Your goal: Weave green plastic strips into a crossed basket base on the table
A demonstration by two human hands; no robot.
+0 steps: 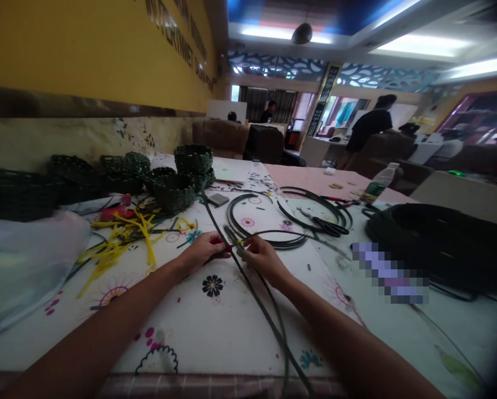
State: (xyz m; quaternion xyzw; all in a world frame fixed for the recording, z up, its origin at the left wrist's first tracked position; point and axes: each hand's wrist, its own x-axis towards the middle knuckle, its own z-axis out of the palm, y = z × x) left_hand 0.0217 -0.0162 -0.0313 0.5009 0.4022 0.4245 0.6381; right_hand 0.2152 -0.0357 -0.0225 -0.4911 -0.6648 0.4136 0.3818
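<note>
My left hand (202,250) and my right hand (264,259) meet near the middle of the table, pinching long dark green plastic weaving strips (257,288). The strips cross under my fingers and trail towards me past the table edge. A small red piece (228,249) shows between my hands. Beyond them lie loose loops of the same strip (265,242) and black-handled scissors (327,227). Left of my left hand is a tangle of yellow strips (123,239).
Several dark green woven baskets (169,191) stand at the far left of the floral tablecloth (213,327). A large dark strip coil (435,244) lies right, a white plastic bag (19,260) left, and a plastic bottle (379,183) far right. A standing person (369,124) is beyond the table.
</note>
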